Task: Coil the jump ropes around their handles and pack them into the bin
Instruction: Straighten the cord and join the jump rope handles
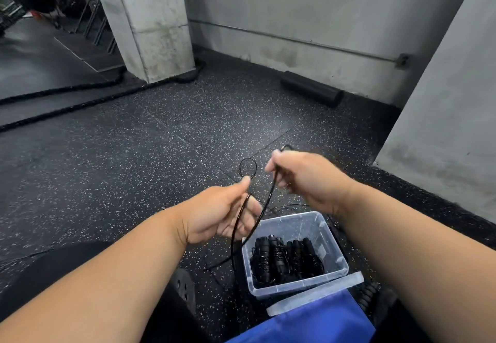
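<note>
A thin black jump rope [264, 206] hangs between my two hands above the speckled floor. My left hand [222, 212] pinches it between thumb and fingers, and a small loop stands up above the pinch. My right hand [303, 176] grips another stretch of the same rope, fingers curled round it. Both strands drop toward the floor beside a clear plastic bin [335, 246]. Inside the bin lie several black coiled jump ropes [284, 259] wound round their handles. This rope's handles are hidden.
The bin's clear lid [316, 293] lies against its near side, over a blue sheet [316, 324]. A black foam roller [311, 88] lies at the far wall. Thick battle ropes [80, 101] run round a concrete pillar [150, 21]. A concrete wall [442, 117] stands at right.
</note>
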Demonstrator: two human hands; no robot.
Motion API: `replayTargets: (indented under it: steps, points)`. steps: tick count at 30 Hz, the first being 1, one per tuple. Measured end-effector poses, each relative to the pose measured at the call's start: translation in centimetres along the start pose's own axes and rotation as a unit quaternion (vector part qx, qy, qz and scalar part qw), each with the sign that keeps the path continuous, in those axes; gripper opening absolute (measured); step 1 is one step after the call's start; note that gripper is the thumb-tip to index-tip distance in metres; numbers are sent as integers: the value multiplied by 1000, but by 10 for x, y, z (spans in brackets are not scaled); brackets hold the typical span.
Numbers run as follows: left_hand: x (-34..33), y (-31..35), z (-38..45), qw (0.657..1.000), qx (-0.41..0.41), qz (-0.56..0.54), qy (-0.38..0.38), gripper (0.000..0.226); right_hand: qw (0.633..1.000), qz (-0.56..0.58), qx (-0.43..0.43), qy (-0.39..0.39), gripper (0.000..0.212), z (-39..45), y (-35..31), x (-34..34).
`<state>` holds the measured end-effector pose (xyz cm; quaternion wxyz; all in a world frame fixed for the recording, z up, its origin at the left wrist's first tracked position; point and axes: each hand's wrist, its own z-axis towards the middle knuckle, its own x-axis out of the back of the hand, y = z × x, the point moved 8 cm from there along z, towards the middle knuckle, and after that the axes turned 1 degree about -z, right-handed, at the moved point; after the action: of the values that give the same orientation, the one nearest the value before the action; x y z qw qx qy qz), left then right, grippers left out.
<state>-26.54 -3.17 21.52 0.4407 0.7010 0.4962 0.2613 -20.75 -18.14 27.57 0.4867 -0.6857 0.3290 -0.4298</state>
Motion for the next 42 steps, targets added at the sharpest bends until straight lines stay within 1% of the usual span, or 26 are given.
replayTargets:
  steps: [1,2,3,6,7,8,9,11,13,14,16,18,19,21,22,23,24,26,28,29,31,33,35,38,40,42]
  points:
    - [2,2,3,999,-2,-41,11,60,988,-143,46,-24,31,-8,-9,-12]
    - [3,5,5,997,-8,-69,20,62,963,-249,95,-43,32,-17,-19,-24]
    - [4,7,7,997,-15,-78,25,64,938,-311,141,-61,34,-25,-29,-36]
    - [-9,9,6,997,1,-75,4,87,951,-218,125,-181,36,-45,-33,-64]
    - [-13,6,7,996,24,-85,-9,89,941,-219,124,-225,34,-51,-32,-76]
    - [-16,4,7,992,43,-114,-14,84,919,-263,143,-256,33,-57,-30,-86]
    - [-17,4,8,987,53,-151,-14,69,896,-309,168,-271,32,-60,-26,-94]
    - [-12,4,15,977,51,-206,-4,39,874,-366,163,-276,33,-59,-11,-100]
    - [-3,6,20,979,36,-198,21,19,873,-373,120,-290,35,-55,9,-97]
    - [-2,9,20,981,23,-191,14,14,875,-363,99,-305,35,-52,17,-95]
    - [-4,16,18,983,-6,-182,-8,13,916,-257,20,-308,34,-42,33,-85]
    - [-6,21,16,985,-34,-166,-29,12,962,-43,-89,-253,50,-22,51,-62]
    - [-9,23,15,988,-46,-141,-38,12,964,86,-137,-213,56,-13,61,-49]
    - [-15,23,13,995,-61,-63,-43,13,923,294,-213,-131,57,5,85,-25]
    - [-17,22,13,997,-63,-16,-34,14,902,349,-235,-97,57,11,94,-17]
    - [-19,19,14,998,-61,27,-23,15,895,367,-246,-62,54,19,105,-9]
    - [-19,15,17,996,-56,64,-11,17,897,365,-247,-20,47,25,114,-2]
    - [-16,5,23,990,-42,134,16,20,908,328,-240,103,32,39,140,22]
    - [-8,-4,29,978,-30,199,58,18,931,223,-205,203,32,46,155,53]
    - [-3,-7,31,971,-27,224,78,18,949,133,-180,221,31,49,153,66]
    - [6,-8,33,964,-24,241,109,20,968,-31,-125,216,26,53,141,79]
    - [14,-7,33,967,-24,220,127,20,972,-77,-91,201,24,61,136,77]
    - [19,-6,34,972,-27,194,132,18,967,-113,-71,216,25,67,134,82]
    - [17,-12,39,980,-17,162,112,19,951,-193,-117,210,31,75,150,98]
    - [13,-20,41,981,-4,167,97,20,947,-172,-162,215,34,77,172,113]
    - [10,-28,44,978,8,191,86,21,949,-143,-196,199,52,80,200,125]
